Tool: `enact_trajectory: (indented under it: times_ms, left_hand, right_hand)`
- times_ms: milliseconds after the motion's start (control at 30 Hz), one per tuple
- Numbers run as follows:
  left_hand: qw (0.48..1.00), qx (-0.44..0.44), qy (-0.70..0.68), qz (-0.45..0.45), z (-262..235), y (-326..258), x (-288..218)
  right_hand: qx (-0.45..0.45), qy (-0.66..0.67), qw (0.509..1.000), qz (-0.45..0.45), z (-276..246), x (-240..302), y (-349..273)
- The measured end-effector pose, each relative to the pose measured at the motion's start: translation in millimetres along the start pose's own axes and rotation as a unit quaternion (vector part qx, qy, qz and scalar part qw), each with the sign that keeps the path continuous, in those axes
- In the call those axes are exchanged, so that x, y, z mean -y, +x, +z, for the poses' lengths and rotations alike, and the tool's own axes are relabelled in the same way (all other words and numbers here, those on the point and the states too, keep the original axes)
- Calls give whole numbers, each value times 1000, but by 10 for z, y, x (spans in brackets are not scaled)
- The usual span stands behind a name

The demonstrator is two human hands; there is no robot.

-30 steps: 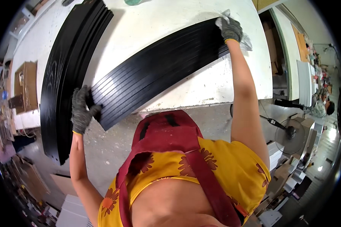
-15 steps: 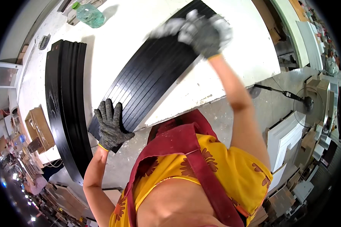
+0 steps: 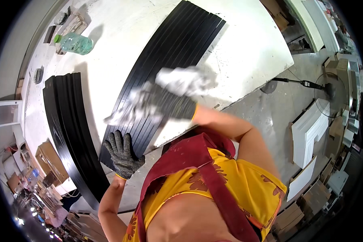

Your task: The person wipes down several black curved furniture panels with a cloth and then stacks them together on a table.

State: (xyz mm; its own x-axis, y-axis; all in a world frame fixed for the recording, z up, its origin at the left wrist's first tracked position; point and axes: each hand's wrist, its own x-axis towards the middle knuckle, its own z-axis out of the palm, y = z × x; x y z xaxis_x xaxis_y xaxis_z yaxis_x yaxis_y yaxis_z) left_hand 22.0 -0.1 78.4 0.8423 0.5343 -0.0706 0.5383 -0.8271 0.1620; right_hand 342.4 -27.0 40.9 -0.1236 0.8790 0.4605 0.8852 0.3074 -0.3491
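Observation:
A row of long black boards [image 3: 173, 44] lies side by side on the white table. My left hand [image 3: 124, 155], in a dark grey knit glove, rests flat on their near end with its fingers spread. Over the middle of the boards is my right hand [image 3: 169, 103], gloved the same way and smeared by motion. It grips a white cloth [image 3: 183, 80], whose loose folds stick out on both sides of the glove. To the left stands a stack of more black boards [image 3: 70, 125], reaching past the table's near edge.
A clear bottle with a green cap [image 3: 74, 43] lies at the far left beside a few small items. The white table [image 3: 254, 52] ends in a worn edge near my body. On the floor to the right are a fan [image 3: 328, 92] and white panels [image 3: 308, 133]. A cardboard box [image 3: 52, 163] sits at left.
My right hand has swept the cloth from the boards' far end toward me, to near their middle. My left hand stays flat on the near end. The whole view has shifted slightly.

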Motion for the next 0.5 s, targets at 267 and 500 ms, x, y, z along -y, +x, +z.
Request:
enact_trajectory:
  times_ms: [267, 500]
  left_hand:
    - [1000, 23, -14, 9, -56, 145, 12]
    - [999, 24, -19, -42, -63, -77, 17]
  right_hand:
    - [172, -339, 850, 364, -1295, -3543, -685]
    - [-192, 342, 876, 279, -1151, -1773, 785]
